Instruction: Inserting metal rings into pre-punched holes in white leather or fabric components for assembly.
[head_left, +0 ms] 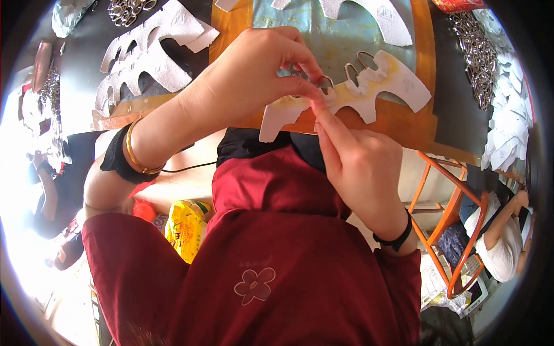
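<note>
In front of me lies a white scalloped cut-out piece [407, 85], felt-like, with yellowish glue along its upper part. Metal rings [352, 72] stand up from its far edge, and white tabs are folded through them. My left hand [259, 72] reaches over from the left, thumb and forefinger closed on a folded tab beside one ring. From the right, my right hand [365, 164] presses its forefinger at the same tab, with the thumb close beneath. The exact contact is hidden where the fingertips meet.
More white cut-outs [144, 66] overlap at the left. Heaps of metal rings [476, 63] lie at the right and far left, with stacked white pieces [508, 121] on the right edge. Brown tape [424, 124] borders the blue-green work surface [375, 34]. An orange stool [427, 173] stands right.
</note>
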